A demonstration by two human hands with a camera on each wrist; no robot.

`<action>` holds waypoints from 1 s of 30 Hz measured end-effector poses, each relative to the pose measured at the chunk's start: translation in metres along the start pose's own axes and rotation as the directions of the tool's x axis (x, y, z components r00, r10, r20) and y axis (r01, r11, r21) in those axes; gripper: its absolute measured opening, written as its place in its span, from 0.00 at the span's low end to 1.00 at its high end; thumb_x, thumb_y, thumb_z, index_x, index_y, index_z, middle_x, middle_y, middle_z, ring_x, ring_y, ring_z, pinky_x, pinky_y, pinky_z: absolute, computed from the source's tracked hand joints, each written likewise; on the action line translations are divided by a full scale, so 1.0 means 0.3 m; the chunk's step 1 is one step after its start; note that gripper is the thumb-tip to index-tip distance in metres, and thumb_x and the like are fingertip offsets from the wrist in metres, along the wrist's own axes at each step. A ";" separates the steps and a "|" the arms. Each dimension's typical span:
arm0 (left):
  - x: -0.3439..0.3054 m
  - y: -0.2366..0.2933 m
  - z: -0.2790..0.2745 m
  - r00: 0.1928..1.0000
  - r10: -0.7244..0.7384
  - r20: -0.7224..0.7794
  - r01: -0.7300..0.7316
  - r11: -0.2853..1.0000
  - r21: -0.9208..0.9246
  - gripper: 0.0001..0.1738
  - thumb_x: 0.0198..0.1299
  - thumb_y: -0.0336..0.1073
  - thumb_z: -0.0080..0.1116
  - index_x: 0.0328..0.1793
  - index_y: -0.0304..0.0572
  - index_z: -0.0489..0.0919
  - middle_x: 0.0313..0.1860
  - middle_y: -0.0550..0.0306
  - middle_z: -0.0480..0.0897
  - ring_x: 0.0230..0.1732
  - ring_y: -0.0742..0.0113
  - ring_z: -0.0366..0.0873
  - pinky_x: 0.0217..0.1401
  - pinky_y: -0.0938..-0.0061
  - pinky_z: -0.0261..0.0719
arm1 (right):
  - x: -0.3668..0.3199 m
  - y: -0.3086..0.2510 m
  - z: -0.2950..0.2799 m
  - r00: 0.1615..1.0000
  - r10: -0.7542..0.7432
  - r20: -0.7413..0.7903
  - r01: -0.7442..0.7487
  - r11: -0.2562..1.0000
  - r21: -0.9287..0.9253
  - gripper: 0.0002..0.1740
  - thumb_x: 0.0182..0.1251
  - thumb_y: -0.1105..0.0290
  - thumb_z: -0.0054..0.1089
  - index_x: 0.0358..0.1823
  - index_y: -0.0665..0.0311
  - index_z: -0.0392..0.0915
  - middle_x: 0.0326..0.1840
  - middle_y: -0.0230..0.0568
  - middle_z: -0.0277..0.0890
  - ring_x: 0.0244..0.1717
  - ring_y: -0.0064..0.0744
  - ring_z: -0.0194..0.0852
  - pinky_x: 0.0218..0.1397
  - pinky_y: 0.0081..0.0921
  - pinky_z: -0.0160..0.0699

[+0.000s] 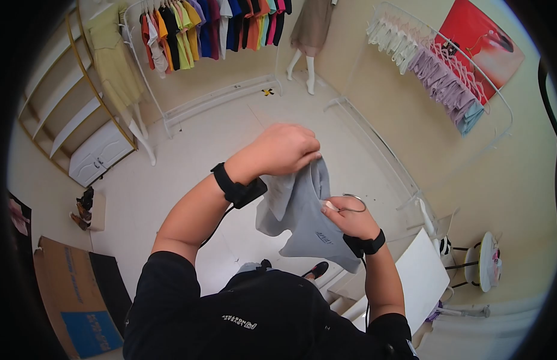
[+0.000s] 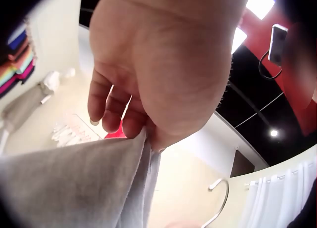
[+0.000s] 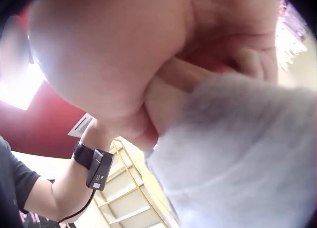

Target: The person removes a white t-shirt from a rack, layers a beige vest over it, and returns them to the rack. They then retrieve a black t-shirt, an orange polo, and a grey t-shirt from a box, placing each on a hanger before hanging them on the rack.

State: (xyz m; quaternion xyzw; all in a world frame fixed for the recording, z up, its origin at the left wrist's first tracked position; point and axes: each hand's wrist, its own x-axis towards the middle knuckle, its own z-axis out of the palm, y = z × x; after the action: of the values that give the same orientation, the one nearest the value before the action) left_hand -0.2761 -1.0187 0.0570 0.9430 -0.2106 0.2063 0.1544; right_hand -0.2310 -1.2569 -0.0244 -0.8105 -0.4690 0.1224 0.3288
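Observation:
A light grey garment (image 1: 302, 216) with small dark lettering hangs in front of the person's body. My left hand (image 1: 284, 147) pinches its upper edge between thumb and fingers. In the left wrist view the grey cloth (image 2: 74, 183) drops in folds from those fingertips. Lower and to the right, my right hand (image 1: 353, 216) grips the garment's other side, its thumb pressed on the cloth. A curved metal hanger hook (image 1: 357, 201) sticks out at the right hand; the rest of the hanger is hidden. Close to the right wrist camera, the grey fabric (image 3: 237, 154) covers part of the curled fingers.
A rack of colourful shirts (image 1: 218, 30) stands at the back, with dressed mannequins beside it. Another rack (image 1: 422, 66) holds white and lilac garments on the right. A white table (image 1: 422, 279) is right of the person, a cardboard box (image 1: 74, 294) at lower left.

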 end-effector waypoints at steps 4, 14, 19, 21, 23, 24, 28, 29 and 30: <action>0.002 0.016 0.047 1.000 -0.002 0.020 0.005 0.988 -0.156 0.15 0.52 0.43 0.60 0.41 0.43 0.77 0.34 0.53 0.78 0.42 0.53 0.75 0.44 0.62 0.73 | 0.017 -0.102 -0.041 0.989 -0.059 -0.135 0.037 0.987 -0.156 0.12 0.59 0.61 0.56 0.34 0.63 0.79 0.26 0.48 0.75 0.31 0.48 0.74 0.32 0.33 0.72; -0.139 -0.077 0.185 0.958 -0.201 -0.205 0.178 0.976 -0.124 0.20 0.44 0.22 0.50 0.47 0.42 0.75 0.45 0.51 0.78 0.49 0.53 0.74 0.53 0.64 0.72 | -0.052 -0.052 -0.141 0.979 0.069 -0.193 -0.034 0.984 0.176 0.11 0.62 0.68 0.55 0.40 0.69 0.78 0.22 0.42 0.74 0.23 0.30 0.68 0.28 0.26 0.68; -0.182 -0.142 0.131 0.844 -0.536 -0.027 0.518 0.827 -0.218 0.14 0.45 0.22 0.48 0.39 0.38 0.78 0.40 0.49 0.79 0.44 0.53 0.76 0.46 0.66 0.74 | -0.102 -0.025 -0.162 0.990 0.123 -0.069 -0.100 0.957 0.273 0.13 0.63 0.67 0.55 0.41 0.70 0.78 0.24 0.40 0.75 0.26 0.26 0.69 0.31 0.23 0.69; -0.182 -0.136 0.132 0.944 -0.309 -0.115 0.230 0.867 -0.442 0.16 0.45 0.25 0.48 0.42 0.38 0.78 0.39 0.47 0.79 0.41 0.52 0.76 0.44 0.67 0.75 | -0.103 -0.028 -0.171 0.988 0.136 -0.075 -0.104 0.939 0.329 0.13 0.63 0.67 0.55 0.42 0.70 0.78 0.27 0.39 0.76 0.29 0.25 0.70 0.34 0.22 0.69; -0.194 -0.120 0.160 0.954 -0.295 -0.061 0.243 0.873 -0.422 0.16 0.44 0.24 0.46 0.42 0.38 0.78 0.38 0.47 0.79 0.40 0.52 0.76 0.43 0.67 0.75 | -0.103 -0.036 -0.173 0.988 0.142 -0.069 -0.109 0.931 0.348 0.13 0.63 0.67 0.55 0.43 0.70 0.79 0.27 0.39 0.76 0.30 0.25 0.70 0.35 0.22 0.70; -0.202 -0.113 0.180 0.961 -0.278 -0.006 0.252 0.880 -0.402 0.17 0.43 0.23 0.45 0.41 0.38 0.78 0.37 0.46 0.79 0.39 0.52 0.76 0.43 0.67 0.75 | -0.105 -0.041 -0.176 0.987 0.148 -0.064 -0.115 0.923 0.367 0.13 0.63 0.67 0.55 0.43 0.70 0.79 0.28 0.39 0.77 0.30 0.25 0.70 0.36 0.22 0.70; -0.222 -0.170 0.199 0.922 -0.367 0.122 0.387 0.880 -0.277 0.17 0.41 0.21 0.42 0.38 0.39 0.77 0.32 0.47 0.79 0.33 0.50 0.76 0.38 0.65 0.75 | -0.124 -0.048 -0.193 0.989 0.140 -0.051 -0.116 0.937 0.328 0.13 0.63 0.68 0.55 0.43 0.70 0.78 0.29 0.40 0.78 0.31 0.27 0.72 0.37 0.23 0.71; -0.226 -0.193 0.197 0.909 -0.398 0.126 0.417 0.877 -0.238 0.16 0.41 0.21 0.42 0.37 0.40 0.77 0.30 0.47 0.79 0.32 0.50 0.75 0.37 0.64 0.74 | -0.130 -0.050 -0.192 0.991 0.124 -0.059 -0.104 0.957 0.270 0.13 0.62 0.68 0.56 0.43 0.70 0.78 0.29 0.42 0.78 0.31 0.30 0.73 0.36 0.24 0.71; -0.224 -0.205 0.181 0.903 -0.412 0.120 0.429 0.862 -0.269 0.16 0.41 0.21 0.42 0.36 0.39 0.77 0.31 0.46 0.78 0.33 0.49 0.75 0.36 0.62 0.73 | -0.134 -0.055 -0.189 0.992 0.108 -0.063 -0.093 0.973 0.209 0.13 0.61 0.68 0.57 0.43 0.69 0.79 0.29 0.44 0.78 0.30 0.32 0.74 0.36 0.25 0.72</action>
State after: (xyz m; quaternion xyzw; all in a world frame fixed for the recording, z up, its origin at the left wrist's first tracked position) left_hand -0.2856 -0.9637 -0.0331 0.9389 -0.0323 0.1071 0.3256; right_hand -0.2347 -1.3087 0.0246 -0.7988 -0.3998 0.1565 0.4215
